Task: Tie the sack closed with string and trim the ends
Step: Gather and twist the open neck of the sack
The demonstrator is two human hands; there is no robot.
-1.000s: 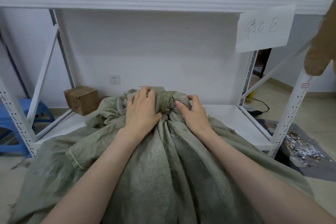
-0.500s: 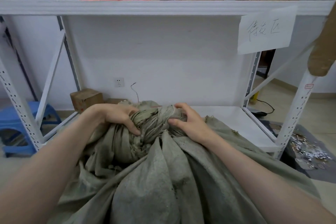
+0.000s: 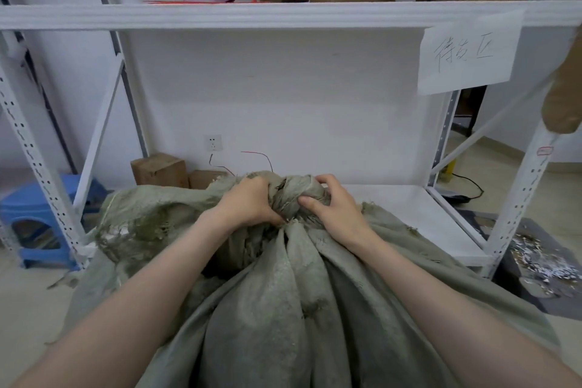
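Both hands are clamped on the gathered neck (image 3: 294, 194) of the grey-green sack (image 3: 283, 309). The left hand (image 3: 248, 203) wraps round the bunch from its side with the fingers curled in under the twist. The right hand (image 3: 335, 209) cups it from the other side, thumb pressed into the cloth. Makes sense to me: squeeze that loose weave from two sides and the mouth is bunched tight enough for a knot to bite.

The sack is slumped right in front of the person, its body spreading toward the camera and the neck up near the front edge of the white rack's lower shelf (image 3: 409, 214). So the bulk supports itself and the hands only deal with the top.

Two thin reddish ends of string (image 3: 263, 157) poke up just behind the neck, and neither hand is on them. I can't tell how many turns are round the neck or whether a knot is in. My guess is the tie is being snugged and trimming isn't done yet. No scissors anywhere I can see.
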